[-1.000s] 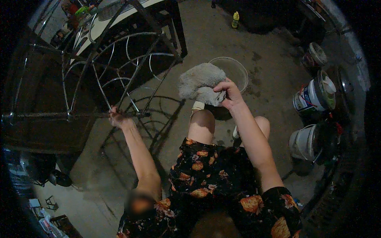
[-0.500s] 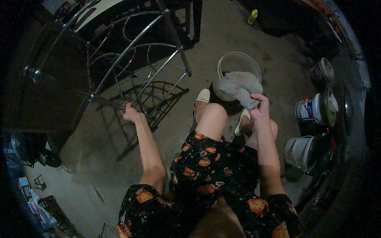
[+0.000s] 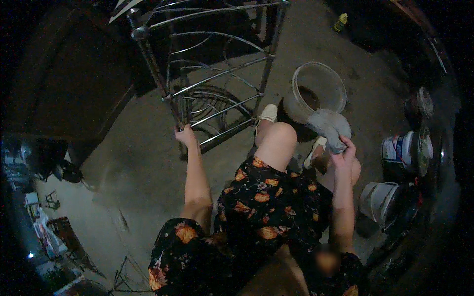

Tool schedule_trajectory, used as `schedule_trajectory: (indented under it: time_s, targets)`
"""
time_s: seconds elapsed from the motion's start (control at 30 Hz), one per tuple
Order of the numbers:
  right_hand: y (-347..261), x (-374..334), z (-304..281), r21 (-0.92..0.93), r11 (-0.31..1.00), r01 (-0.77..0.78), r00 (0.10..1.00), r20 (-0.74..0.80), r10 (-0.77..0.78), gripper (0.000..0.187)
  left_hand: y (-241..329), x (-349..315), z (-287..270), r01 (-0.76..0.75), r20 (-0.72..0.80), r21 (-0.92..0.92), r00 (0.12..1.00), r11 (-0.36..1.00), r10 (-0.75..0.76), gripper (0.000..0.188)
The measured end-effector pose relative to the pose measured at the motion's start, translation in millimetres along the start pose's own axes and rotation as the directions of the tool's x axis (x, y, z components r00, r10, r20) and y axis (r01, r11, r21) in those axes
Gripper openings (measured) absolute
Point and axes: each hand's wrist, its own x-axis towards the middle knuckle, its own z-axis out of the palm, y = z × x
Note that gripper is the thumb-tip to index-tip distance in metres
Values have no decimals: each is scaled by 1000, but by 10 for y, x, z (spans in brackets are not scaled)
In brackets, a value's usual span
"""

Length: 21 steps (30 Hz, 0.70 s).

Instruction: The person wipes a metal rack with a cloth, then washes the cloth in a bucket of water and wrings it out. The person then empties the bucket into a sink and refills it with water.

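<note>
Your clothes [image 3: 269, 197] are black, printed with orange flowers, and your shoes [image 3: 268, 112] are cream. The cloth [image 3: 326, 123] is pale grey; the tub [image 3: 295, 106] beside it is a cloudy, greyish white. You have a rack [image 3: 217, 77] of silvery tubes over a grey-brown floor [image 3: 148, 197]. Toward the floor's far edge your bottle [image 3: 340, 22] is yellow; along its right edge, one pail [image 3: 377, 200] is plain white, another bucket [image 3: 396, 148] white with a blue-and-red patch.

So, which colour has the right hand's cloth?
Light grey; the cloth shows best in the head view.
</note>
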Motion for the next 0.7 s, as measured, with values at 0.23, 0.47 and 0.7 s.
schedule_trajectory:
  time_s: [0.23,0.47,0.7]
  targets:
    - [-50,180,-306,37,998,41,998,-55,-39,21,-160,135,-80,42,143,186,987,982,-69,65]
    - [-159,319,-444,72,996,-59,997,52,56,24,-296,139,-470,79,65,573,988,816,-141,87]
    - [-126,502,-453,52,997,52,997,-61,-49,24,-614,-116,-1056,448,286,195,825,873,-487,43]
